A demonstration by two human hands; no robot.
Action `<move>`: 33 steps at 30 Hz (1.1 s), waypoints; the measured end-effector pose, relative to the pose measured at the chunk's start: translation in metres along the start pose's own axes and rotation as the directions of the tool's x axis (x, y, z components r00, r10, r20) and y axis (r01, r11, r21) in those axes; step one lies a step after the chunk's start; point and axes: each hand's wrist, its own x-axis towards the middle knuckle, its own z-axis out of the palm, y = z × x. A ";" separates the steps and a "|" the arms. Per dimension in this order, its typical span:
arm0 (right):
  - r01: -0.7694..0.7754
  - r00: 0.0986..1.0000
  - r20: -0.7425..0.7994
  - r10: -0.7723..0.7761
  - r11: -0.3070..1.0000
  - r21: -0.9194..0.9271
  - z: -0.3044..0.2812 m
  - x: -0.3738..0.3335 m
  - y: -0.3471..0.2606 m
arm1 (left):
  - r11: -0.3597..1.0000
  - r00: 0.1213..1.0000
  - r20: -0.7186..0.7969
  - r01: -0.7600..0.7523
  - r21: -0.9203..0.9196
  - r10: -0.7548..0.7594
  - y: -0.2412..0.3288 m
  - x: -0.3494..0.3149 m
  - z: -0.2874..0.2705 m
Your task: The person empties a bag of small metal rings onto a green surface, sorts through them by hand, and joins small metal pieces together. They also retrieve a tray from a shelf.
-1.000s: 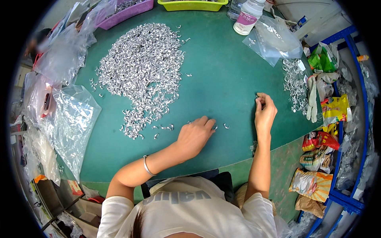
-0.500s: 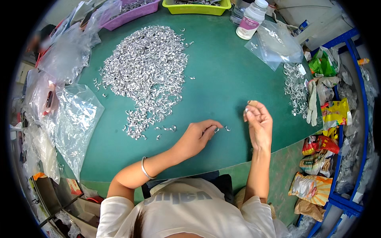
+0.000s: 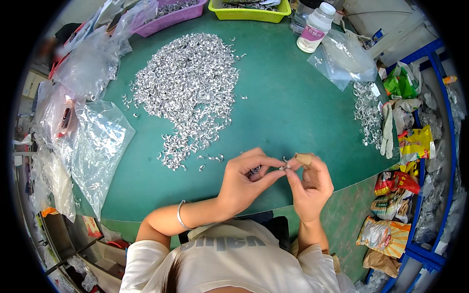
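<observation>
My left hand (image 3: pixel 244 181) and my right hand (image 3: pixel 311 185) meet over the table's near edge. Both pinch at a small silvery curved metal piece (image 3: pixel 284 166) between thumb and fingertips; its exact shape is partly covered. More shiny metal bits (image 3: pixel 254 170) are tucked in the curled fingers of my left hand. A tan cover wraps one fingertip of my right hand. Beyond my left hand spreads a large pile of small silvery crescent-shaped pieces (image 3: pixel 188 78), with a few loose ones at its near end.
Clear plastic bags (image 3: pixel 100 146) lie along the left side of the green table (image 3: pixel 283 107). Silvery rings (image 3: pixel 367 115), a pale glove (image 3: pixel 387 129) and a flat bag (image 3: pixel 342 61) are at right. A white bottle (image 3: pixel 315 29), purple basket (image 3: pixel 171 14) and yellow-green basket (image 3: pixel 249 14) stand at the back.
My right hand has come left and nearer to me, and my left hand has turned toward it. Their fingertips now meet at the small piece. The loose piece between them has left the table.
</observation>
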 end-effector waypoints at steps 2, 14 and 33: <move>0.014 0.998 -0.064 -0.014 1.000 0.005 0.005 0.000 -0.007 | 0.999 1.000 -0.011 -0.014 -0.035 0.014 0.000 -0.004 -0.001; 0.018 0.997 -0.072 -0.012 0.996 0.091 0.012 -0.007 -0.029 | 0.968 0.994 0.090 -0.039 -0.247 0.063 0.007 -0.014 -0.011; 0.090 0.993 -0.076 -0.086 0.994 0.057 0.017 -0.010 -0.038 | 0.931 0.989 0.129 -0.022 -0.363 0.074 0.013 -0.022 -0.014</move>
